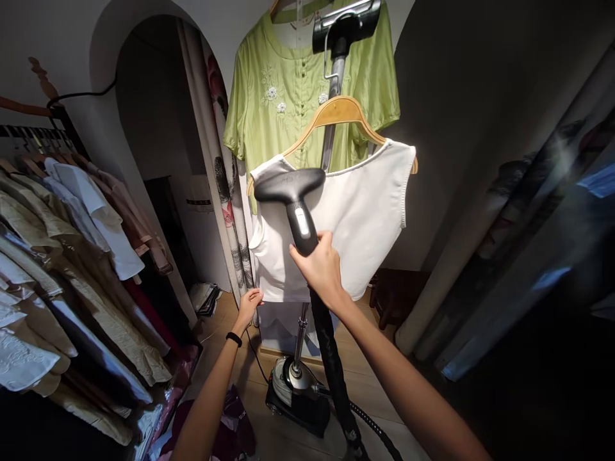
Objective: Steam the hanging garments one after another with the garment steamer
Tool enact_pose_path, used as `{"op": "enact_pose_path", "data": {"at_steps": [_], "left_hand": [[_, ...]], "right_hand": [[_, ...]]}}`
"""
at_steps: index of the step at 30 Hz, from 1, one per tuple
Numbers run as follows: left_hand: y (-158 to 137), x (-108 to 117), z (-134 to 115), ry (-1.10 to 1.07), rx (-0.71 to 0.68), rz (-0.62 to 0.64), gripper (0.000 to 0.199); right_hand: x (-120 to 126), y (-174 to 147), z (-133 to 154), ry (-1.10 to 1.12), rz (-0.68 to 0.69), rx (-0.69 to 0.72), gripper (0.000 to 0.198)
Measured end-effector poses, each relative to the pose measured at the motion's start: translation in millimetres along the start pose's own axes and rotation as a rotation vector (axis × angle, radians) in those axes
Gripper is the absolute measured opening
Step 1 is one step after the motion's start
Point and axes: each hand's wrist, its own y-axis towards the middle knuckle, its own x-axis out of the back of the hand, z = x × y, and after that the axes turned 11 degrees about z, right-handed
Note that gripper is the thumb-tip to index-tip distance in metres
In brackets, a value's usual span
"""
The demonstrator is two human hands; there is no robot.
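A white sleeveless top [360,218] hangs on a wooden hanger [339,110] from the steamer's pole [328,144]. My right hand [323,267] is closed around the handle of a black garment steamer head [293,186], which lies against the upper left of the top. From the handle a black covered hose [331,365] runs down. My left hand [250,307] pinches the top's lower left corner between thumb and fingers. The steamer base [298,390] stands on the floor below.
A green embroidered blouse [283,89] hangs behind the pole. Many garments hang on a rack [57,256] at the left. A patterned curtain [223,173] borders the arched mirror-like opening. A dark wooden stool [396,294] stands behind, right; a dark plastic bag [235,426] lies low on the floor.
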Motion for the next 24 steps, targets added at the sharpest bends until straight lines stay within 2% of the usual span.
{"op": "enact_pose_path", "data": {"at_steps": [2, 4, 14, 19, 24], "left_hand": [[-6, 0, 0, -0.004, 0.003, 0.008, 0.043], [-11, 2, 1, -0.010, 0.006, 0.007, 0.041], [-21, 6, 5, -0.016, 0.014, -0.012, 0.040], [-25, 4, 3, -0.024, 0.023, 0.001, 0.042], [-30, 5, 2, -0.055, 0.024, -0.026, 0.047]], "right_hand": [[2, 8, 14, -0.020, -0.007, 0.020, 0.040], [-3, 8, 13, -0.042, -0.002, 0.028, 0.039], [-75, -44, -73, -0.116, 0.133, -0.107, 0.036], [-99, -80, -96, -0.168, 0.205, -0.219, 0.034], [-111, -112, -112, -0.166, 0.290, -0.313, 0.033]]}}
